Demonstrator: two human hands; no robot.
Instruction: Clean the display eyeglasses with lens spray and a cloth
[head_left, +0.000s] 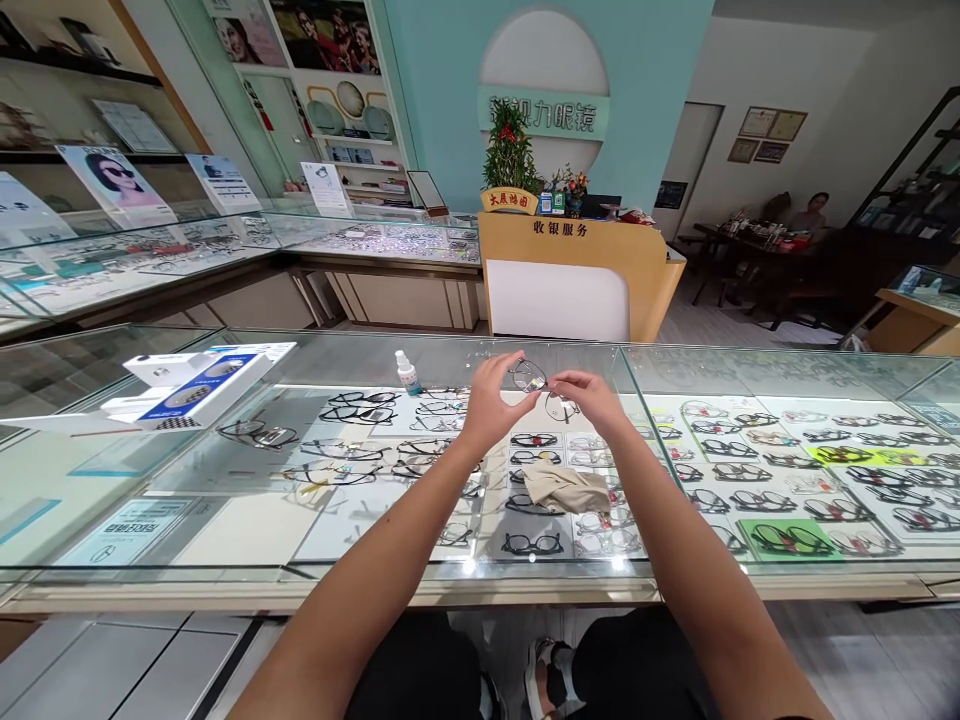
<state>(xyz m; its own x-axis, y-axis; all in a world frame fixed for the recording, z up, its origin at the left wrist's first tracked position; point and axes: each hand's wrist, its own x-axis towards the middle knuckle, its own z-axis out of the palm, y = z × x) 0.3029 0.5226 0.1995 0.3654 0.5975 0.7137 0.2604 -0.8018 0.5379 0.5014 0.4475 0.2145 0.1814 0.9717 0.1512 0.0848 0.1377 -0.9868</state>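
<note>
A pair of eyeglasses with a thin dark frame is held up over the glass display counter. My left hand grips it by the left side, thumb below and fingers above. My right hand pinches it from the right with the fingertips. One lens shows between the hands; another lens shape lower down, near my right hand, may be the second lens or a reflection. Below the hands, a crumpled beige cloth lies on the glass. A small white spray bottle stands upright to the left.
An opened white and blue box sits on the counter's left. Rows of eyeglass frames lie under the glass. A wooden cashier desk with a potted plant stands beyond. A person is at a far table.
</note>
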